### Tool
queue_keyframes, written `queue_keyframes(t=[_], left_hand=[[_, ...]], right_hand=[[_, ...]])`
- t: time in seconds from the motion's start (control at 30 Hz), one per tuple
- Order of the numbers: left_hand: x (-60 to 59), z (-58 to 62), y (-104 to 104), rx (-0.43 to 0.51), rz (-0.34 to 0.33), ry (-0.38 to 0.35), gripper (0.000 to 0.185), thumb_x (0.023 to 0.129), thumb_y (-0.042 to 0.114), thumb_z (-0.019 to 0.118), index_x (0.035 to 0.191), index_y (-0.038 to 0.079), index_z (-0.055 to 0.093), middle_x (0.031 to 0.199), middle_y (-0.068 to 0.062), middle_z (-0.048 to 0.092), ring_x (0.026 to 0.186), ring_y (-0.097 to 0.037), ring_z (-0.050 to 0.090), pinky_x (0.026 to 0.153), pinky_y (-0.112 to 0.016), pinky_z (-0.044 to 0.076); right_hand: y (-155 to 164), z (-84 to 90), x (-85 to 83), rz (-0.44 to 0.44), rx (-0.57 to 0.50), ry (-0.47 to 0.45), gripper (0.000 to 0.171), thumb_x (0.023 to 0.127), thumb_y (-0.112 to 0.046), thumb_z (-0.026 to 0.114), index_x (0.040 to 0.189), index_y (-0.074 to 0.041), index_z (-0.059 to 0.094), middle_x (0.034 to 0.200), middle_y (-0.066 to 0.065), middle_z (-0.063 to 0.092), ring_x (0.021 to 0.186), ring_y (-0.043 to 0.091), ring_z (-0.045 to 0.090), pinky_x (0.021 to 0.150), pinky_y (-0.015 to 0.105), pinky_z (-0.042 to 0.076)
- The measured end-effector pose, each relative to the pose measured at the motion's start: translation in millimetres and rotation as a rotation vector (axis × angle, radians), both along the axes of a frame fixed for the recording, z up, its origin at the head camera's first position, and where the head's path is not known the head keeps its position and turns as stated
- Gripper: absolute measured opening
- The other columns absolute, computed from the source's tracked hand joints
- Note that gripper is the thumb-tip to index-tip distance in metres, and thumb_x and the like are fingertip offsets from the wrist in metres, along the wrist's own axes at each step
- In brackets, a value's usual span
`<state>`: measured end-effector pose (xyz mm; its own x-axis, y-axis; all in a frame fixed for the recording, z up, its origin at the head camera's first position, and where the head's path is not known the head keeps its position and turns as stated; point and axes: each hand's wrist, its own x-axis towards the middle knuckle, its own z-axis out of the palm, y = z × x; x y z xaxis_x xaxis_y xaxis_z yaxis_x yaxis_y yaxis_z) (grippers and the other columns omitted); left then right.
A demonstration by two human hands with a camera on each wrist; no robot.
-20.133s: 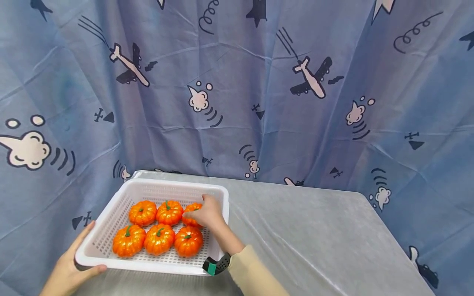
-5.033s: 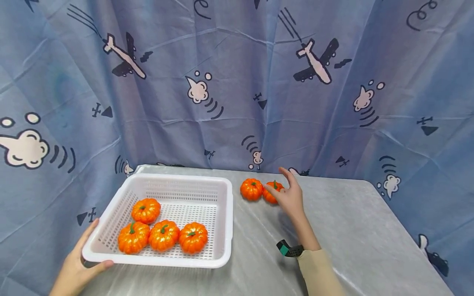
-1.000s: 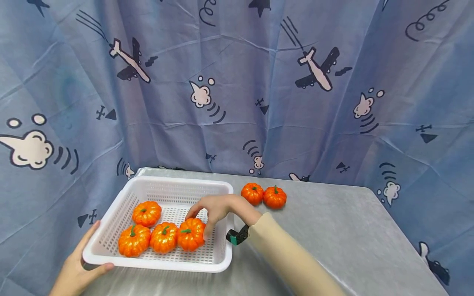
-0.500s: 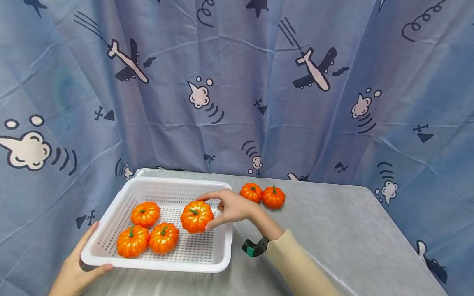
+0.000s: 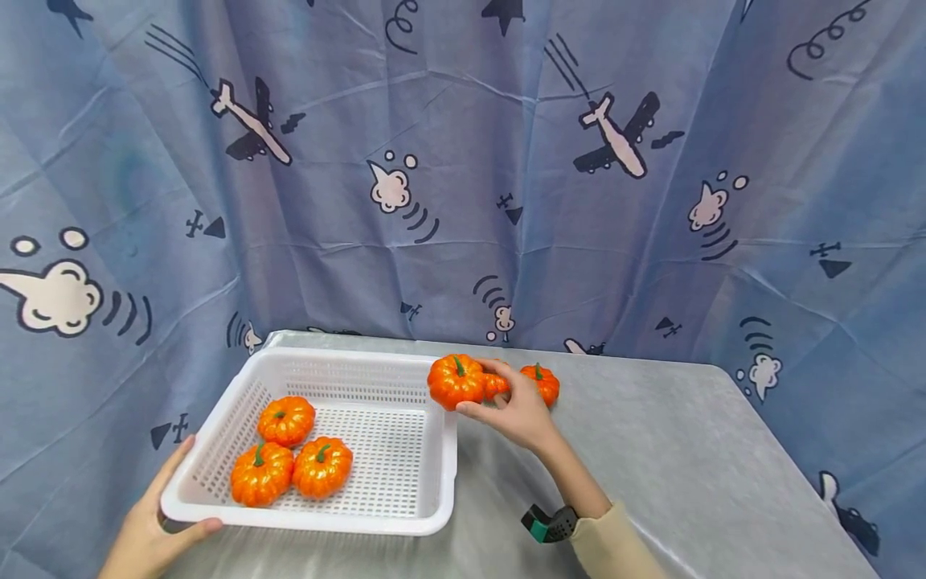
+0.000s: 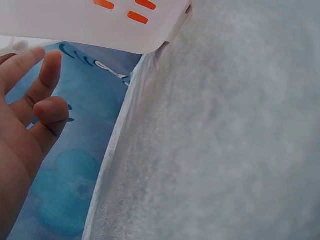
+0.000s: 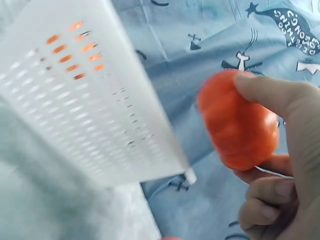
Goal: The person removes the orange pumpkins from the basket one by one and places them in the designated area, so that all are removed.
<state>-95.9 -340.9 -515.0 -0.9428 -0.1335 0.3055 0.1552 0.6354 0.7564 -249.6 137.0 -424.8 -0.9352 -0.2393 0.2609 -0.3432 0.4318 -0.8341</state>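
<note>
My right hand (image 5: 522, 408) pinches a small orange pumpkin (image 5: 456, 381) between thumb and fingers, over the right rim of the white plastic basket (image 5: 318, 520). The right wrist view shows that pumpkin (image 7: 235, 120) held up beside the basket's slotted side wall (image 7: 75, 95). At the basket's front left corner my left hand (image 5: 148, 523) grips it, thumb at the front rim and fingers along the left side. Inside, toward the left, sit three more pumpkins: one behind (image 5: 286, 420), two in front (image 5: 263, 474). My left hand (image 6: 30, 110) also shows under the basket's edge in the left wrist view.
Beyond my right hand a pumpkin (image 5: 544, 384) stands on the grey-covered table (image 5: 651, 466). Another pumpkin (image 5: 495, 386) beside it is mostly hidden by the hand and the held one. A blue patterned curtain (image 5: 463, 201) hangs right behind the table.
My right hand has lifted the front right pumpkin out of its place and carried it right and back to the basket's rim. Earlier, two pumpkins went onto the table. The left hand stays put.
</note>
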Motion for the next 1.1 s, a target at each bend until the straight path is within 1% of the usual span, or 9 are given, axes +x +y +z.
queue_keyframes(t=[0.13,0.43,0.53,0.6,0.7,0.8,0.9,0.97,1.1], left_hand=[[1.0,-0.7,-1.6,-0.002,0.005,-0.004,0.121,0.076,0.005,0.093,0.172,0.022,0.02,0.134,0.048,0.029,0.107,0.023,0.04,0.083,0.0,0.03],[3.8,0.0,-5.4,-0.003,0.031,-0.062,0.121,0.078,0.009,0.093,0.172,0.023,0.017,0.13,0.049,0.028,0.103,0.022,0.039,0.081,0.0,0.03],[4.3,0.3,-7.1,-0.001,0.035,-0.08,0.121,0.08,0.01,0.092,0.173,0.023,0.015,0.131,0.048,0.028,0.103,0.023,0.038,0.081,0.0,0.032],[4.3,0.3,-8.0,-0.004,0.035,-0.081,0.122,0.079,0.01,0.092,0.173,0.022,0.015,0.131,0.047,0.028,0.103,0.021,0.04,0.08,-0.001,0.034],[3.5,-0.5,-7.8,-0.011,0.034,-0.071,0.122,0.079,0.01,0.093,0.172,0.023,0.016,0.131,0.048,0.027,0.102,0.021,0.04,0.079,-0.001,0.034],[1.6,-2.1,-5.3,-0.012,0.026,-0.058,0.121,0.078,0.009,0.093,0.172,0.023,0.017,0.13,0.049,0.026,0.103,0.021,0.04,0.08,0.0,0.032],[-0.2,-3.7,-2.3,-0.003,0.015,-0.049,0.12,0.079,0.008,0.092,0.172,0.022,0.018,0.131,0.049,0.027,0.105,0.022,0.04,0.081,0.0,0.031],[-1.0,-4.4,-1.3,0.008,0.005,-0.032,0.12,0.078,0.006,0.092,0.172,0.021,0.018,0.133,0.048,0.028,0.105,0.022,0.041,0.082,0.001,0.031],[-1.7,-4.9,-1.3,0.017,-0.006,0.006,0.122,0.076,0.001,0.092,0.172,0.021,0.019,0.136,0.046,0.03,0.106,0.021,0.041,0.084,0.001,0.031]], right_hand=[[12.0,-15.3,4.1,-0.106,-0.063,-0.053,0.075,0.08,-0.027,0.094,0.146,-0.011,0.062,0.133,0.015,0.067,0.052,0.011,0.029,0.052,0.021,0.03],[28.9,-43.0,3.8,-0.225,-0.085,-0.047,0.074,0.08,-0.031,0.095,0.144,-0.011,0.063,0.126,0.02,0.071,0.047,0.008,0.024,0.048,0.022,0.027],[30.0,-51.0,0.9,-0.241,-0.076,-0.018,0.075,0.08,-0.032,0.095,0.144,-0.009,0.064,0.112,0.015,0.072,0.046,0.008,0.026,0.047,0.023,0.027],[31.8,-58.6,-1.5,-0.252,-0.08,-0.007,0.075,0.08,-0.032,0.095,0.144,-0.008,0.064,0.092,0.01,0.068,0.045,0.007,0.026,0.046,0.023,0.027],[36.6,-72.7,-5.0,-0.262,-0.094,0.016,0.072,0.082,-0.029,0.093,0.143,-0.005,0.064,0.065,0.002,0.047,0.044,0.005,0.025,0.045,0.023,0.026],[42.8,-88.1,-7.8,-0.268,-0.1,0.052,0.069,0.082,-0.024,0.093,0.141,-0.003,0.064,0.057,-0.003,0.03,0.042,0.002,0.024,0.045,0.022,0.025],[47.7,-100.7,-9.7,-0.263,-0.072,0.1,0.067,0.081,-0.023,0.094,0.138,-0.003,0.066,0.057,-0.002,0.032,0.042,0.0,0.024,0.045,0.021,0.025],[49.2,-106.2,-11.0,-0.246,-0.052,0.123,0.066,0.08,-0.024,0.094,0.136,-0.004,0.067,0.065,0.002,0.048,0.042,-0.001,0.026,0.044,0.021,0.026],[49.4,-111.0,-13.1,-0.213,-0.016,0.116,0.064,0.08,-0.03,0.094,0.133,-0.006,0.068,0.105,0.013,0.071,0.043,0.001,0.028,0.044,0.022,0.028]])
